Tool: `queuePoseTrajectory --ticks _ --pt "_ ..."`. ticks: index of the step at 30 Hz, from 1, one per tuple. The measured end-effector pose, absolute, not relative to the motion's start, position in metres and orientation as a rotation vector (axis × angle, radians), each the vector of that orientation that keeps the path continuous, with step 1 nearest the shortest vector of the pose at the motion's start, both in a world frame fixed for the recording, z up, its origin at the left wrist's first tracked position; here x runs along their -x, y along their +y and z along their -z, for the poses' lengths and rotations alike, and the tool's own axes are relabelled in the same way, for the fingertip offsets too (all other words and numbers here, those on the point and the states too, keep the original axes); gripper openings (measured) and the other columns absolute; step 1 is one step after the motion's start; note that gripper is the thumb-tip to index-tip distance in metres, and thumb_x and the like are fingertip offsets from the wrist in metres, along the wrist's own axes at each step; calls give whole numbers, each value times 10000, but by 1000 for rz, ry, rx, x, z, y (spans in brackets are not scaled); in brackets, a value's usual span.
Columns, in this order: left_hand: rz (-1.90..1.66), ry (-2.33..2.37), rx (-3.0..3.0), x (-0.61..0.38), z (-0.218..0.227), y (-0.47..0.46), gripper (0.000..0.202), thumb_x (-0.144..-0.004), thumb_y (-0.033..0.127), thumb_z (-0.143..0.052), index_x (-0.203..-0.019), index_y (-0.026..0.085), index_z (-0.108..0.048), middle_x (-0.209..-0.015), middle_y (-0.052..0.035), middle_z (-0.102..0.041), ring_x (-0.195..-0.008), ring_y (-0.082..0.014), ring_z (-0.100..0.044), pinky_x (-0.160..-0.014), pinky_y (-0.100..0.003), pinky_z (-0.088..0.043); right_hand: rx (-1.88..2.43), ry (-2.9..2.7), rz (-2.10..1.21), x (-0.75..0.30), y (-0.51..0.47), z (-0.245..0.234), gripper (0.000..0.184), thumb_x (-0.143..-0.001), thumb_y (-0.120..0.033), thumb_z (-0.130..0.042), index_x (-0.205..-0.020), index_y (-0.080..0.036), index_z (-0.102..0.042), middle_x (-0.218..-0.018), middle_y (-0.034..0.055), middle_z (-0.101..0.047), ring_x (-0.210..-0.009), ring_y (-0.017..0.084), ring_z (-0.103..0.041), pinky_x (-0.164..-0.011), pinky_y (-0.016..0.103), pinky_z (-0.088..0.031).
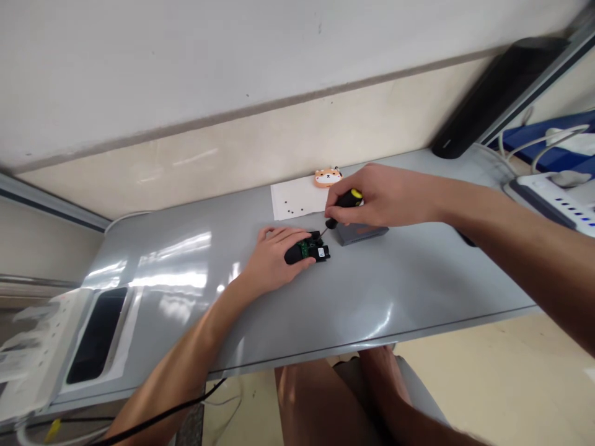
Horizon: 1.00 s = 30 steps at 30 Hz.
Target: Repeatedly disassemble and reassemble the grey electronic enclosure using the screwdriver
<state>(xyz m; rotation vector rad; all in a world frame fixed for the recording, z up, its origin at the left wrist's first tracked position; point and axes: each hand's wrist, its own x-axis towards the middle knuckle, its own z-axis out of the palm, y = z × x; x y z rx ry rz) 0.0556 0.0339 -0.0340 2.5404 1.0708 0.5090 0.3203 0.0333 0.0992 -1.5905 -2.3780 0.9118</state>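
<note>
My left hand [274,257] rests on the grey table [186,272] and is closed round a small black device [309,250] with a green circuit board showing. My right hand [379,195] grips a screwdriver [344,201] with a black and yellow handle. The thin shaft slants down and left, and its tip touches the device's far end. A flat grey box [362,233] lies just under my right hand, to the right of the device.
A white paper [297,199] carrying several tiny black screws lies behind the device, with an orange animal-shaped trinket [328,177] at its far corner. A black bar [493,99] leans at the back right. White power strips [553,198] sit at the right and left edges.
</note>
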Motion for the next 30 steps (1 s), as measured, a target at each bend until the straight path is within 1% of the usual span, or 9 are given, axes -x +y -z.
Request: queuePoseTrajectory --ticks 7,13,18,22,26,30 --pt "-498 1074 -2555 -56 33 34 413 -988 429 -799 -1362 275 -715 -1400 -64 -774 -1307 -300 -691 -1207 -513 -392 1580 -2385 -906 -317 34 -99 249 -936 -482 -647 -879 -284 -787 -852 32 -764 -660 185 -617 -603 332 -402" --pt "-513 1036 -2572 -55 35 34 427 -1008 463 -770 -1383 268 -708 -1407 -68 -771 -1304 -300 -689 -1194 -507 -392 1593 -2303 -972 -318 38 -93 225 -921 -453 -695 -832 -269 -788 -792 18 -725 -560 139 -550 -567 328 -384" --pt "-513 1044 -2580 -55 36 34 424 -1019 479 -752 -1393 285 -706 -1407 -64 -770 -1298 -301 -689 -1185 -505 -400 1599 -2262 -1002 -320 39 -89 204 -911 -445 -722 -820 -272 -782 -759 12 -709 -510 127 -516 -545 340 -358" --pt "-525 1032 -2592 -55 37 35 426 -1022 486 -749 -1391 279 -705 -1405 -67 -770 -1284 -297 -694 -1178 -503 -404 1565 -2259 -983 -320 39 -87 208 -906 -448 -726 -808 -275 -787 -754 10 -709 -517 127 -505 -553 341 -346" --pt "-544 1018 -2603 -54 39 35 438 -1018 485 -755 -1395 268 -704 -1403 -73 -771 -1288 -300 -694 -1171 -503 -410 1490 -2280 -922 -319 40 -84 198 -891 -424 -739 -777 -272 -792 -750 14 -706 -575 145 -533 -589 343 -356" --pt "-549 1015 -2599 -54 39 35 431 -1020 479 -754 -1390 264 -708 -1403 -73 -771 -1288 -298 -695 -1177 -509 -411 1467 -2292 -942 -318 43 -83 198 -891 -417 -751 -759 -273 -786 -659 5 -658 -563 152 -512 -583 348 -330"
